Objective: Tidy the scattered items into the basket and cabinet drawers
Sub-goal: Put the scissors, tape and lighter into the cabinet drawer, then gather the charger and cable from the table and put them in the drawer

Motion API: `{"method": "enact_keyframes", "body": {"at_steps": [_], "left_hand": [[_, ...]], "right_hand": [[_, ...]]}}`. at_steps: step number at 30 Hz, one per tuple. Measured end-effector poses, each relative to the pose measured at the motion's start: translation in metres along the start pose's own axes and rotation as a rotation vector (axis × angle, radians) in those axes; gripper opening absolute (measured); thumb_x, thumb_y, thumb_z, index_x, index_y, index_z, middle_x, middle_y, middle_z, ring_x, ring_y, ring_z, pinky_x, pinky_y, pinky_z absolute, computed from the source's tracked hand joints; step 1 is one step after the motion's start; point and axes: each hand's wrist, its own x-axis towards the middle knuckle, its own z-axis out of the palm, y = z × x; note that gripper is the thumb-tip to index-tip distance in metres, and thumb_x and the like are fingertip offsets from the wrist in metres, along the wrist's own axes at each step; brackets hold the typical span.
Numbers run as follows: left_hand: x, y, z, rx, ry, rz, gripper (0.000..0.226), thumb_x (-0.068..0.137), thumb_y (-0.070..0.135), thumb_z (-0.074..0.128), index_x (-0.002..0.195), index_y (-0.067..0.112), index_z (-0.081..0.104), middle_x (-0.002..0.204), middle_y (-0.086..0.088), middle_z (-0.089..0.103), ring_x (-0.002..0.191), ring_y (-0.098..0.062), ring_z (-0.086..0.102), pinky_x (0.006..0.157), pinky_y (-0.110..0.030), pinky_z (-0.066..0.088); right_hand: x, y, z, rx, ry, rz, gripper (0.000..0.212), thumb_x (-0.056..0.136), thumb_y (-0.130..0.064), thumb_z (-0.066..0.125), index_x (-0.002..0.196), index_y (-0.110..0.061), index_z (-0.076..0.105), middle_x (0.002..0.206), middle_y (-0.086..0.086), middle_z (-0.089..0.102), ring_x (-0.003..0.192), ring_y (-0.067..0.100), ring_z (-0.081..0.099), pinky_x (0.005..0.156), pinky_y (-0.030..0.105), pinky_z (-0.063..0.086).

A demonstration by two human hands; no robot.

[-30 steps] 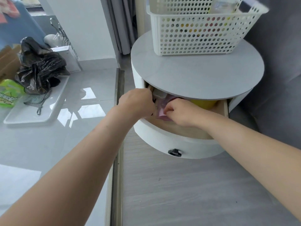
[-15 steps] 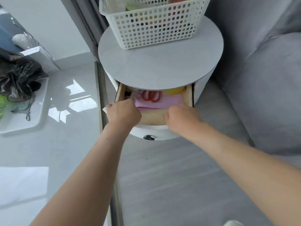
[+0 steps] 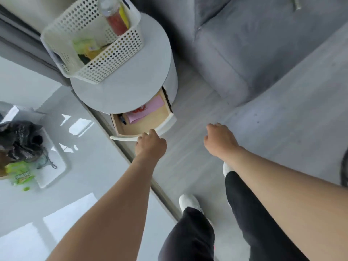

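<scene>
Grey sofa [image 3: 273, 53] fills the right side, w/ the round white cabinet [image 3: 122, 87] tucked just beside its arm, prob so it works as a side table. Its top drawer [image 3: 146, 123] is pulled out toward the person and left open, so contents show from above: wooden floor w/ a pink sheet [image 3: 146, 110] lying flat, something red [image 3: 139, 110] on it at the back edge under the tabletop (too blurred to name), and a small dark item [image 3: 122, 118] in the left corner. White perforated basket [image 3: 92, 44] stands on the cabinet top toward the far-left edge, already holding a clear bottle w/ red contents [image 3: 113, 16] upright at the back and yellow-green packets [image 3: 88, 48] lower down, so part of the tidying looks done. More stuff remains on the glossy floor at left: white tray [image 3: 54, 162] w/ a black plastic bag [image 3: 20, 140] on it and a green snack packet [image 3: 20, 174] beside, well apart from the cabinet. Left hand [image 3: 150, 144] is curled loosely, knuckles touching the drawer's curved white front, holding nothing visible; prob placed to push it shut, tho cannot tell for sure. Right hand [image 3: 220, 140] hangs in a loose curl over the floor, apart from the drawer, empty as far as shows.
</scene>
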Motion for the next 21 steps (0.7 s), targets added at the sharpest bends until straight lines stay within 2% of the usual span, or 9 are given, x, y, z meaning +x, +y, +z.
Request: {"method": "enact_keyframes", "body": {"at_steps": [1, 3, 5, 7, 11, 15, 18, 21], "left_hand": [[-0.019, 0.018, -0.007, 0.032, -0.038, 0.045, 0.038, 0.092, 0.024, 0.041, 0.127, 0.008, 0.044, 0.126, -0.016, 0.052, 0.119, -0.036, 0.045, 0.095, -0.045, 0.042], [-0.057, 0.059, -0.017, 0.134, -0.082, 0.167, 0.042, 0.092, 0.026, 0.042, 0.131, 0.010, 0.044, 0.128, -0.015, 0.052, 0.120, -0.035, 0.046, 0.095, -0.044, 0.041], [-0.090, 0.100, -0.019, 0.241, -0.095, 0.287, 0.041, 0.093, 0.028, 0.042, 0.131, 0.012, 0.046, 0.127, -0.013, 0.053, 0.119, -0.033, 0.048, 0.094, -0.043, 0.040], [-0.121, 0.146, -0.017, 0.315, -0.103, 0.405, 0.041, 0.094, 0.028, 0.042, 0.131, 0.013, 0.047, 0.127, -0.013, 0.054, 0.118, -0.032, 0.048, 0.094, -0.042, 0.040], [-0.177, 0.232, 0.002, 0.489, -0.125, 0.636, 0.037, 0.096, 0.028, 0.040, 0.128, 0.014, 0.048, 0.120, -0.009, 0.056, 0.110, -0.027, 0.051, 0.090, -0.037, 0.041], [-0.237, 0.317, 0.036, 0.656, -0.145, 0.836, 0.033, 0.095, 0.026, 0.039, 0.123, 0.014, 0.050, 0.117, -0.008, 0.058, 0.108, -0.027, 0.051, 0.088, -0.036, 0.042], [-0.285, 0.374, 0.067, 0.775, -0.153, 0.957, 0.030, 0.096, 0.028, 0.038, 0.119, 0.015, 0.051, 0.115, -0.006, 0.059, 0.107, -0.027, 0.053, 0.086, -0.035, 0.042], [-0.329, 0.427, 0.098, 0.828, -0.139, 1.069, 0.019, 0.095, 0.027, 0.039, 0.105, 0.016, 0.050, 0.109, -0.005, 0.060, 0.103, -0.026, 0.053, 0.079, -0.034, 0.038]], "right_hand": [[-0.019, 0.016, -0.012, 0.051, -0.038, 0.087, 0.019, 0.092, -0.017, 0.045, 0.105, -0.006, 0.054, 0.110, 0.017, 0.056, 0.103, 0.036, 0.054, 0.081, 0.037, 0.044], [-0.062, 0.050, -0.035, 0.150, -0.074, 0.246, 0.008, 0.092, -0.015, 0.045, 0.088, -0.008, 0.047, 0.100, 0.017, 0.051, 0.088, 0.032, 0.050, 0.072, 0.033, 0.040], [-0.103, 0.078, -0.049, 0.229, -0.086, 0.383, 0.012, 0.091, -0.014, 0.045, 0.082, -0.011, 0.038, 0.094, 0.014, 0.049, 0.080, 0.029, 0.044, 0.068, 0.032, 0.035], [-0.139, 0.108, -0.061, 0.325, -0.067, 0.514, 0.007, 0.091, -0.014, 0.045, 0.089, -0.011, 0.039, 0.094, 0.012, 0.048, 0.081, 0.029, 0.045, 0.068, 0.032, 0.037], [-0.192, 0.167, -0.078, 0.543, -0.001, 0.708, 0.004, 0.090, -0.012, 0.045, 0.092, -0.009, 0.044, 0.098, 0.012, 0.050, 0.089, 0.031, 0.053, 0.068, 0.031, 0.037], [-0.249, 0.238, -0.096, 0.709, 0.137, 0.844, 0.025, 0.092, -0.016, 0.045, 0.114, -0.006, 0.051, 0.107, 0.011, 0.053, 0.089, 0.028, 0.054, 0.069, 0.032, 0.042], [-0.293, 0.291, -0.105, 0.806, 0.240, 0.950, 0.029, 0.092, -0.017, 0.045, 0.119, -0.006, 0.051, 0.113, 0.013, 0.055, 0.093, 0.029, 0.056, 0.070, 0.033, 0.045], [-0.333, 0.339, -0.107, 0.882, 0.302, 1.041, 0.033, 0.093, -0.017, 0.044, 0.124, -0.008, 0.050, 0.122, 0.013, 0.054, 0.106, 0.031, 0.056, 0.077, 0.033, 0.046]]}}
